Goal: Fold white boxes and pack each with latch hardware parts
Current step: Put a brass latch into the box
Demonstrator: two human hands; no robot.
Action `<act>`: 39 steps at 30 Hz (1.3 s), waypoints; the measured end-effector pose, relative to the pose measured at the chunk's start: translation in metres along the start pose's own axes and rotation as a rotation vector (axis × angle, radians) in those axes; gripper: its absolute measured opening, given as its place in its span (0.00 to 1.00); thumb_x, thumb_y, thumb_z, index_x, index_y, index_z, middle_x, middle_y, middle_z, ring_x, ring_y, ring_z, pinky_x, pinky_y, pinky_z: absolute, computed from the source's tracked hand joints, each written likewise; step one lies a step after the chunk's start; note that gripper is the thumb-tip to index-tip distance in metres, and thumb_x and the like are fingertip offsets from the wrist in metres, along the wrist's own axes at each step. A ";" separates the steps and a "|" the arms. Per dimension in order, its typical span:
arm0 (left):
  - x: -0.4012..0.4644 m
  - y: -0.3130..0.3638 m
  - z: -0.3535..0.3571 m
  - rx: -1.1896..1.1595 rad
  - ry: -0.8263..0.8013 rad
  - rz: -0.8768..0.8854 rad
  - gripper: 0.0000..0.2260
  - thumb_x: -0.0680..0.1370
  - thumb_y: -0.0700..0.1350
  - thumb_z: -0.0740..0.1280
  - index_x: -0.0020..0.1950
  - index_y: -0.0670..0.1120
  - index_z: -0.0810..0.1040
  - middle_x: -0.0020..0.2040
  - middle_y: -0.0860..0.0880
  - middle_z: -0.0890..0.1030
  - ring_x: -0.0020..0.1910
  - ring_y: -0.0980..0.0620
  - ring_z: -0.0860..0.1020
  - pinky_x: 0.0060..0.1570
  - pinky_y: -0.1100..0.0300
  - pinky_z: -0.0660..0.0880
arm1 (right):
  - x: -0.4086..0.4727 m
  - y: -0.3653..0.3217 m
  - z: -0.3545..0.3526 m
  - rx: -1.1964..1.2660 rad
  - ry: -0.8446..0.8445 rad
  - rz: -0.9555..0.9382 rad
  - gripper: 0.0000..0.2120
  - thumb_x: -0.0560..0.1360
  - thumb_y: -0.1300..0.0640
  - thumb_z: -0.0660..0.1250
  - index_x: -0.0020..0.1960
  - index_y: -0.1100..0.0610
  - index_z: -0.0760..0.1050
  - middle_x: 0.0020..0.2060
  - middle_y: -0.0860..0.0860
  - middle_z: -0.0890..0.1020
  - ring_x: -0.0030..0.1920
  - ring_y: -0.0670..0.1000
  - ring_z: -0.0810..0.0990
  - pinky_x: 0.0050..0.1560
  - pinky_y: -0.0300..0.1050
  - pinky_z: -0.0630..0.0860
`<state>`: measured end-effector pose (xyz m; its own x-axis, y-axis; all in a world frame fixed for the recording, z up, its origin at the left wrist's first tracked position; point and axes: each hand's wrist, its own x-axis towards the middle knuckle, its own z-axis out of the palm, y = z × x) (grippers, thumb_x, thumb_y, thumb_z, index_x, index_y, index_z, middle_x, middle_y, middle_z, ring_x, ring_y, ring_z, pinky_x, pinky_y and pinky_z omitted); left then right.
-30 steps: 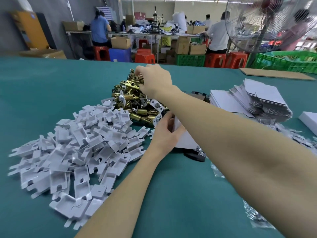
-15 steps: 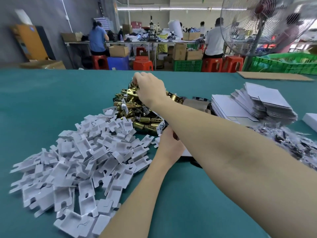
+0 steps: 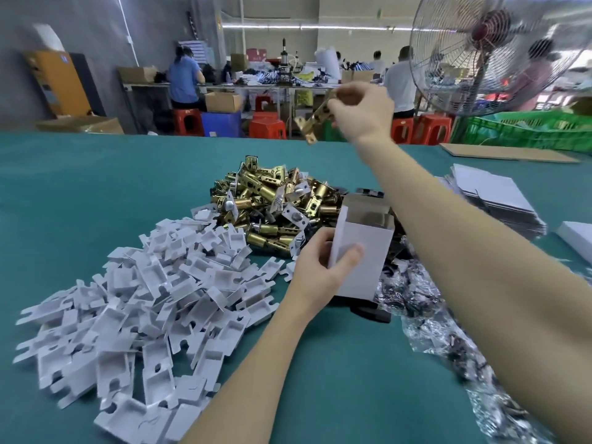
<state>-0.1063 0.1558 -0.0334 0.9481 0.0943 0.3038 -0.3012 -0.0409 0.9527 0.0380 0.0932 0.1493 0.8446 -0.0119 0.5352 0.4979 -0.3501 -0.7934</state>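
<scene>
One white box stands folded and open-topped at 5 o'clock of the brass latch pile, gripped by the left hand; the right hand pinches a latch aloft — packing barely begun, flat blanks at 3 o'clock remain.

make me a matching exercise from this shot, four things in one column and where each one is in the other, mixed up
Things:
1. white box
2. brass latch
3. white inserts
4. flat box blanks

Places:
a. stacked at the table's right edge
b. lifted above the pile in the right hand
c. heaped on the left of the table
d. upright, open-topped, in the left hand

Pairs: 1-d, 2-b, 3-c, 4-a
</scene>
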 end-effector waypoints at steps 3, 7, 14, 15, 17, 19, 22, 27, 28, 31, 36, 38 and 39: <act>-0.001 0.002 0.000 -0.021 0.025 0.005 0.11 0.75 0.54 0.74 0.55 0.54 0.79 0.50 0.52 0.85 0.51 0.50 0.83 0.45 0.52 0.83 | -0.012 -0.007 -0.052 0.237 -0.050 0.075 0.07 0.75 0.65 0.73 0.51 0.56 0.83 0.51 0.55 0.85 0.51 0.53 0.87 0.47 0.44 0.85; -0.002 0.002 0.000 -0.050 0.027 0.004 0.12 0.75 0.55 0.74 0.55 0.54 0.78 0.51 0.53 0.85 0.51 0.52 0.84 0.43 0.59 0.81 | -0.052 0.000 -0.109 0.400 -0.080 0.156 0.04 0.76 0.64 0.73 0.49 0.56 0.83 0.44 0.53 0.87 0.43 0.50 0.88 0.43 0.40 0.82; -0.004 0.001 0.003 0.013 0.026 0.085 0.13 0.75 0.53 0.75 0.56 0.51 0.78 0.50 0.53 0.85 0.49 0.52 0.84 0.39 0.60 0.80 | -0.098 0.026 -0.140 0.777 -0.150 0.425 0.05 0.80 0.63 0.69 0.52 0.57 0.82 0.39 0.51 0.87 0.38 0.47 0.86 0.41 0.35 0.81; -0.005 0.001 0.003 0.020 0.024 0.093 0.13 0.75 0.53 0.75 0.56 0.52 0.78 0.50 0.53 0.85 0.49 0.52 0.84 0.40 0.60 0.80 | -0.100 0.025 -0.139 0.741 -0.148 0.397 0.05 0.79 0.63 0.69 0.52 0.57 0.83 0.39 0.51 0.87 0.38 0.47 0.86 0.41 0.36 0.81; -0.004 0.001 0.001 0.029 0.014 0.098 0.14 0.74 0.54 0.75 0.56 0.53 0.78 0.50 0.52 0.86 0.50 0.51 0.84 0.41 0.58 0.81 | -0.102 0.020 -0.137 0.587 -0.154 0.273 0.05 0.79 0.64 0.71 0.52 0.57 0.83 0.40 0.50 0.87 0.38 0.48 0.85 0.43 0.39 0.82; -0.004 0.002 -0.002 0.032 -0.016 0.083 0.15 0.74 0.55 0.75 0.57 0.53 0.79 0.52 0.52 0.86 0.51 0.50 0.84 0.43 0.57 0.82 | -0.105 0.014 -0.134 0.365 -0.192 0.106 0.05 0.78 0.64 0.72 0.51 0.56 0.84 0.41 0.50 0.87 0.37 0.49 0.84 0.43 0.41 0.82; -0.004 0.003 -0.007 0.019 -0.070 0.045 0.18 0.73 0.55 0.76 0.60 0.51 0.78 0.55 0.53 0.85 0.54 0.51 0.84 0.45 0.58 0.82 | -0.111 0.005 -0.129 0.030 -0.235 -0.111 0.06 0.77 0.61 0.73 0.51 0.51 0.85 0.41 0.47 0.87 0.38 0.51 0.86 0.43 0.45 0.84; -0.005 0.005 -0.015 -0.036 -0.128 -0.032 0.13 0.75 0.49 0.76 0.58 0.54 0.79 0.55 0.50 0.86 0.50 0.50 0.85 0.36 0.61 0.81 | -0.116 -0.006 -0.132 -0.117 -0.262 -0.212 0.06 0.77 0.59 0.73 0.51 0.50 0.85 0.44 0.44 0.86 0.41 0.52 0.87 0.44 0.49 0.85; -0.005 0.006 -0.017 -0.022 -0.140 -0.041 0.13 0.76 0.50 0.75 0.58 0.55 0.78 0.55 0.50 0.86 0.48 0.49 0.85 0.29 0.61 0.78 | -0.116 -0.007 -0.135 -0.134 -0.272 -0.222 0.06 0.77 0.59 0.73 0.51 0.50 0.85 0.44 0.43 0.86 0.41 0.52 0.87 0.44 0.49 0.85; -0.005 0.005 -0.021 0.001 -0.193 -0.070 0.15 0.76 0.52 0.75 0.61 0.57 0.77 0.54 0.50 0.86 0.48 0.45 0.84 0.23 0.61 0.75 | -0.117 -0.012 -0.144 -0.132 -0.282 -0.241 0.06 0.77 0.58 0.73 0.51 0.49 0.86 0.42 0.41 0.86 0.40 0.51 0.87 0.42 0.48 0.85; -0.004 0.007 -0.034 0.050 -0.329 -0.180 0.17 0.76 0.49 0.76 0.61 0.63 0.78 0.54 0.53 0.86 0.52 0.52 0.85 0.33 0.57 0.81 | -0.118 -0.011 -0.138 -0.207 -0.312 -0.227 0.05 0.77 0.57 0.73 0.51 0.50 0.86 0.43 0.42 0.86 0.41 0.49 0.86 0.48 0.50 0.85; -0.003 0.006 -0.039 0.096 -0.379 -0.224 0.20 0.77 0.46 0.76 0.64 0.62 0.76 0.54 0.55 0.86 0.54 0.53 0.85 0.38 0.55 0.83 | -0.118 -0.011 -0.132 -0.224 -0.305 -0.235 0.05 0.77 0.57 0.73 0.52 0.50 0.86 0.45 0.42 0.86 0.42 0.47 0.86 0.49 0.48 0.84; -0.002 0.006 -0.039 0.114 -0.389 -0.236 0.21 0.77 0.44 0.76 0.65 0.61 0.75 0.53 0.56 0.86 0.54 0.53 0.85 0.40 0.55 0.84 | -0.118 -0.012 -0.130 -0.233 -0.310 -0.244 0.06 0.77 0.57 0.73 0.52 0.50 0.86 0.45 0.42 0.86 0.41 0.46 0.85 0.48 0.47 0.84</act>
<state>-0.1146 0.1946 -0.0277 0.9637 -0.2650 0.0318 -0.0801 -0.1738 0.9815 -0.0935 -0.0226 0.1332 0.7450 0.3650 0.5583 0.6617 -0.5097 -0.5498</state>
